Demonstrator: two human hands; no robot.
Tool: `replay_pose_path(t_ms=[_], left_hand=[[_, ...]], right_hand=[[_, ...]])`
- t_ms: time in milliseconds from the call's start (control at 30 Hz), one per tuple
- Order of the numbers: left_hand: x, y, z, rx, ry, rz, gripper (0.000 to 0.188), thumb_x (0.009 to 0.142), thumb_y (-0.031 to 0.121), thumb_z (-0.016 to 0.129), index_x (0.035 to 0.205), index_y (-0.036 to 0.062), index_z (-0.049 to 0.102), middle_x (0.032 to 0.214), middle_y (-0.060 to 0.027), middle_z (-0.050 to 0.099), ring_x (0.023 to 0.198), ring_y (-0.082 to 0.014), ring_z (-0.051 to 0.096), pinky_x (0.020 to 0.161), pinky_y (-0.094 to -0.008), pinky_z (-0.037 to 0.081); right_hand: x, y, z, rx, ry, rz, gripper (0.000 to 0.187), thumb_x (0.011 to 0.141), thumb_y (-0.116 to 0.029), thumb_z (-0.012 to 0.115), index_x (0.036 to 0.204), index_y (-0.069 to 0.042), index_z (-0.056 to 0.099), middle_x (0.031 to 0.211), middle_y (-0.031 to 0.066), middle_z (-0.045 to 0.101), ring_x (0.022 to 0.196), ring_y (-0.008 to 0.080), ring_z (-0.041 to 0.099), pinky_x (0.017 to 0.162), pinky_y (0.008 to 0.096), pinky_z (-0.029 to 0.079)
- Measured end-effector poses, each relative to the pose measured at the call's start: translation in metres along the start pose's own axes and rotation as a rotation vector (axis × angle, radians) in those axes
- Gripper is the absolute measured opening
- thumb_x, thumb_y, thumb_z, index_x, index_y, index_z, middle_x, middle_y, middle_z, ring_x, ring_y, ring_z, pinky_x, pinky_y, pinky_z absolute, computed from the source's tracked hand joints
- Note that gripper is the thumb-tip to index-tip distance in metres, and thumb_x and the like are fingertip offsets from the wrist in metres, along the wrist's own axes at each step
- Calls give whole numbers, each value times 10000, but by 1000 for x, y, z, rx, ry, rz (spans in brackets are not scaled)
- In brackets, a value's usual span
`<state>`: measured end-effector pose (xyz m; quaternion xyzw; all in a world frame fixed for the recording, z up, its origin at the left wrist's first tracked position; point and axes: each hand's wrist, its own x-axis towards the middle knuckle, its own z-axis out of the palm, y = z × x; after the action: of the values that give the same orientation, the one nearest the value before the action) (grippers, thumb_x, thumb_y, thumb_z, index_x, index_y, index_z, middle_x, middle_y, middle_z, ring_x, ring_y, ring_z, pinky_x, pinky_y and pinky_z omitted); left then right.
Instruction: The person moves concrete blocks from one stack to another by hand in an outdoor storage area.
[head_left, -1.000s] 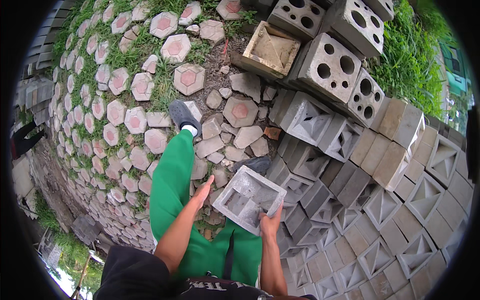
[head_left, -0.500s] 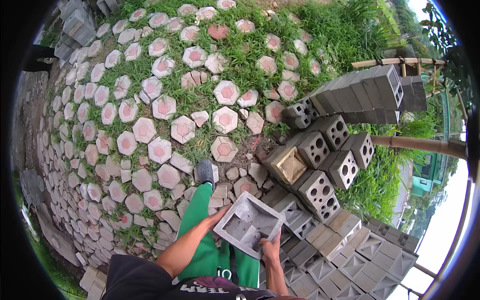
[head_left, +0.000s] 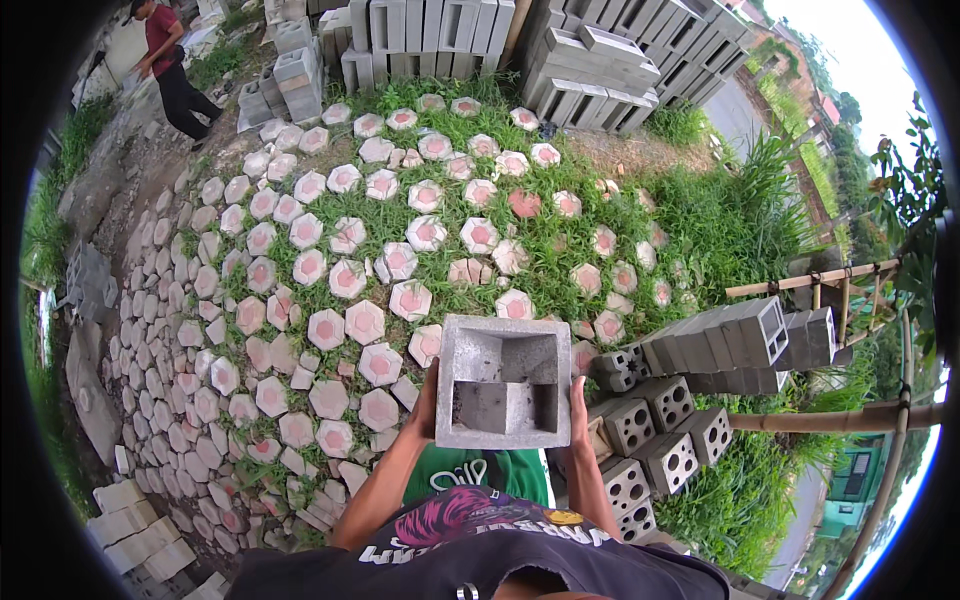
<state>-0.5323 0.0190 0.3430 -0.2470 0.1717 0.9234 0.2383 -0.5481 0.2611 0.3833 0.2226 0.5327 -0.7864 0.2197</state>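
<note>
A square grey concrete block (head_left: 502, 437) with a recessed front is held in front of my body. Inside its thick rim, a smaller square piece divides the hollow. My left hand (head_left: 427, 406) presses against its left side, and my right hand (head_left: 579, 412) flanks the right side with fingers stretched upward. Between them the block is gripped upright, its recess facing me. The fingers' far parts are hidden behind the block. Below it show green trousers (head_left: 480, 470) and a dark printed shirt (head_left: 500, 535).
Hexagonal pavers (head_left: 379, 363) with reddish centres lie in grass (head_left: 550, 240). Round-holed blocks (head_left: 670, 463) and a leaning row of grey blocks (head_left: 710, 335) stand at right, by a bamboo pole (head_left: 830, 417). Block stacks (head_left: 590, 75) rise at the back. A person (head_left: 172, 70) walks at far left.
The block has come up from a tilted, low position to upright and nearer, still between both hands. My view has risen, bringing the back stacks and the walking person into sight.
</note>
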Motion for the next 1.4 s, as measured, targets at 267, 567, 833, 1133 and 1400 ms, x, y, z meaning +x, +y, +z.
replay_pose_path(t_ms=[267, 567, 833, 1133, 1400], left_hand=[[44, 50, 16, 155, 186, 354, 720, 934, 595, 293, 1407, 54, 346, 1337, -131, 471, 1160, -265, 499, 973, -383, 410], [131, 81, 64, -97, 148, 655, 753, 896, 654, 306, 1407, 104, 354, 1339, -137, 468, 1181, -313, 484, 1019, -440, 376], [175, 165, 52, -113, 220, 721, 747, 910, 639, 298, 1414, 89, 340, 1356, -132, 457, 1205, -301, 473, 1013, -431, 380], [266, 355, 9, -45, 253, 673, 738, 920, 631, 275, 1329, 42, 450, 1215, -124, 540, 1055, -243, 540, 902, -372, 436], [295, 503, -4, 59, 446, 446, 777, 863, 705, 339, 1138, 35, 622, 927, -82, 637, 771, -207, 576, 703, -331, 456]], right_hand=[[114, -60, 36, -120, -278, 132, 680, 911, -514, 469, 1366, -16, 381, 1324, 116, 467, 1169, 223, 471, 983, 336, 372], [261, -150, 62, -330, -480, 197, 616, 876, -471, 536, 1290, -22, 459, 1191, 118, 557, 1014, 216, 552, 875, 328, 437], [375, -158, 129, -417, -567, 211, 645, 869, -479, 545, 1308, -17, 443, 1216, 122, 555, 1056, 232, 543, 930, 343, 411], [464, -197, 276, -308, -454, 197, 572, 879, -473, 527, 1219, -13, 515, 1097, 110, 605, 939, 201, 578, 830, 319, 457], [512, -232, 387, -178, -380, 170, 553, 871, -432, 544, 1204, 8, 515, 1065, 116, 608, 902, 203, 592, 794, 314, 473]])
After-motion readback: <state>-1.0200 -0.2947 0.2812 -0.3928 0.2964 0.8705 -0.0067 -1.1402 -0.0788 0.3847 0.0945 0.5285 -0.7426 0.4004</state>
